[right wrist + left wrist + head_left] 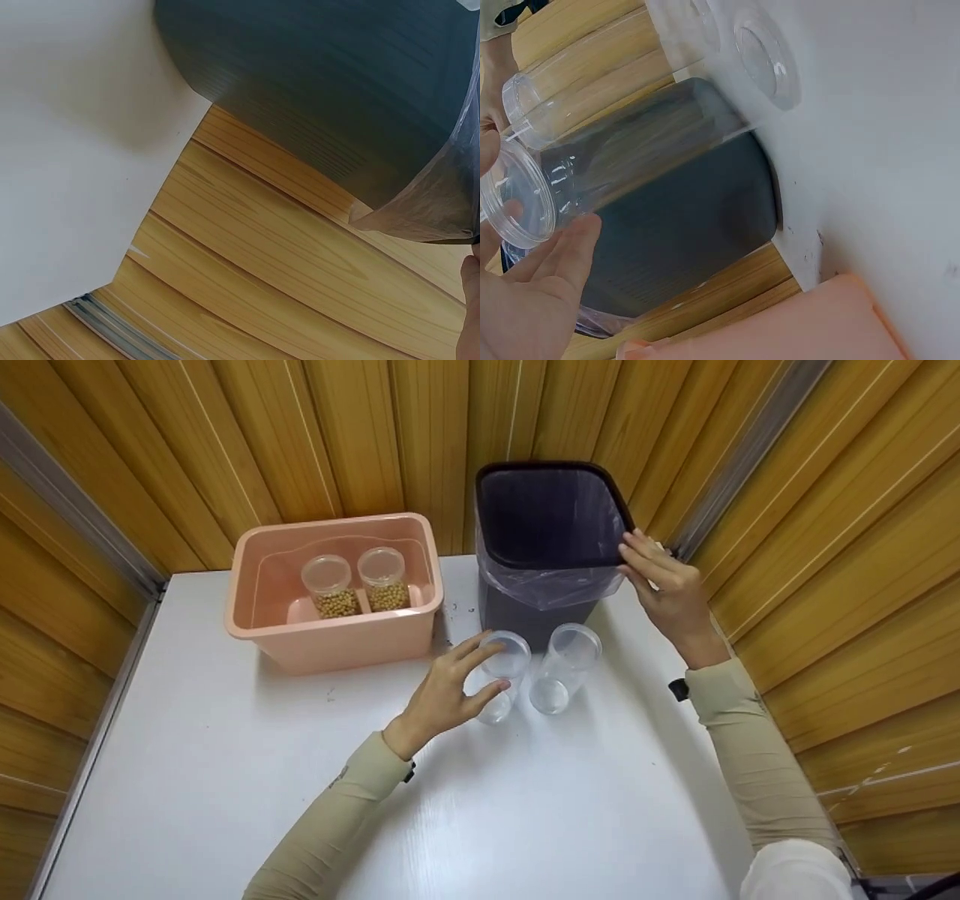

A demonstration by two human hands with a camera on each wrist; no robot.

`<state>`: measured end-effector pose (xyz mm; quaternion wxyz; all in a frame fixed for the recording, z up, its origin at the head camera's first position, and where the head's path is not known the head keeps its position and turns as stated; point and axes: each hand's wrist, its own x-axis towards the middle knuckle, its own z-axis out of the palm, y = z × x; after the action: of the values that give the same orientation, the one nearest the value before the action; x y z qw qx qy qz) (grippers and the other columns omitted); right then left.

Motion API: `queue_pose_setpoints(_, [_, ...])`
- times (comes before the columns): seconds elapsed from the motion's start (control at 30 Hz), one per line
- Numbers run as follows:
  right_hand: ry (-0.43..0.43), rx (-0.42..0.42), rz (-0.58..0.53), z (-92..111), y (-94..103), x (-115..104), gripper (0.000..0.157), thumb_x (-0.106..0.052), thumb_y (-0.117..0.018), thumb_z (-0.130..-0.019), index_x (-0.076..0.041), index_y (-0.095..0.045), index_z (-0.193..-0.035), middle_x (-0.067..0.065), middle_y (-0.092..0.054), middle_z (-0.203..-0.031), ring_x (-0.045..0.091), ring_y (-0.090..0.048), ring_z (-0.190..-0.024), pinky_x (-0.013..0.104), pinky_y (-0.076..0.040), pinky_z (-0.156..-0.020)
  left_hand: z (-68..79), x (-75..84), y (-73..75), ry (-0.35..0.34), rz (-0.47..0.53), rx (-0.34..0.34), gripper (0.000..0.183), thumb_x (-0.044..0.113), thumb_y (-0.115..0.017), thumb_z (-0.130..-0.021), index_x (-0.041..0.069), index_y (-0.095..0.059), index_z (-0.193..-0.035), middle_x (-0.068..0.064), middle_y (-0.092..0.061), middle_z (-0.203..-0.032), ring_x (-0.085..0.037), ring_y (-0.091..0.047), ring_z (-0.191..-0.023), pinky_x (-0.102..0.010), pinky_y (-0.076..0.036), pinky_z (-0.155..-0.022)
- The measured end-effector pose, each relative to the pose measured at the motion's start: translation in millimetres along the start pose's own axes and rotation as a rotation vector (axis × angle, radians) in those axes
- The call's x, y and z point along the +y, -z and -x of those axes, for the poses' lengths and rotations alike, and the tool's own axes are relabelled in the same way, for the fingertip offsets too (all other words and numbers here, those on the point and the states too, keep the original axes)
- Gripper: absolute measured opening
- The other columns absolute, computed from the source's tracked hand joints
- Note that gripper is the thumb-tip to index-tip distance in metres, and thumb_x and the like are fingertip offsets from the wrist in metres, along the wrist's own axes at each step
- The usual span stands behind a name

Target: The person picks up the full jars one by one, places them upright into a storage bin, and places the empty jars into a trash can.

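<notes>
Left to right: we count one pink tub (pixel 349 645) with two bean jars (pixel 337 603) upright inside. Next, the left hand (pixel 446 686) — thumb and fingers parted about the top of the left clear jar (pixel 513 666); we cannot tell whether they press on it. That jar stands on the table (pixel 187 750), long axis vertical, just right of the left palm, the nearer hand. One lined bin (pixel 504 604) sits behind; beside the jar, the other clear jar (pixel 575 652) — we count two. The right hand (pixel 671 592) pinches the bin's rim.
</notes>
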<state>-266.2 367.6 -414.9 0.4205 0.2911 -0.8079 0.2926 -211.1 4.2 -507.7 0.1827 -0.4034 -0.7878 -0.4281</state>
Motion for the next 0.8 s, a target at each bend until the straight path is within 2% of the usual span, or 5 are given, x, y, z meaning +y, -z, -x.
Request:
queue_pose_setpoints(0.17, [0.006, 0.005, 0.001, 0.0, -0.3, -0.9, 0.034, 0.009, -0.080, -0.088, 0.000, -0.080, -0.121, 0.016, -0.075, -0.130, 0.038, -0.070, -0.127, 0.032, -0.050, -0.116, 1.0, 3.1, 1.6, -0.028, 0.040, 0.026, 0.053, 0.032, -0.083, -0.096, 0.001, -0.070, -0.138, -0.021, -0.069, -0.141, -0.035, -0.066, -0.135, -0.041, -0.053, -0.116])
queue_pose_setpoints(0.47, [0.002, 0.000, 0.013, -0.7, 0.0, -0.3, 0.032, 0.007, -0.080, -0.089, 0.002, -0.080, -0.120, 0.015, -0.075, -0.131, 0.038, -0.070, -0.127, 0.031, -0.050, -0.116, -4.2, 11.3, 10.3, -0.057, 0.038, 0.037, 0.053, 0.030, -0.084, -0.095, 0.000, -0.070, -0.136, -0.024, -0.068, -0.140, -0.035, -0.067, -0.132, -0.040, -0.054, -0.114])
queue_pose_setpoints(0.8, [0.012, 0.014, -0.004, -0.8, -2.5, 0.2, 0.031, 0.008, -0.081, -0.087, 0.002, -0.081, -0.117, 0.016, -0.077, -0.128, 0.039, -0.071, -0.126, 0.032, -0.050, -0.116, -12.3, 21.2, 21.0, -0.066, 0.040, 0.063, 0.053, 0.030, -0.085, -0.094, 0.003, -0.070, -0.137, -0.020, -0.068, -0.140, -0.032, -0.065, -0.134, -0.039, -0.054, -0.114])
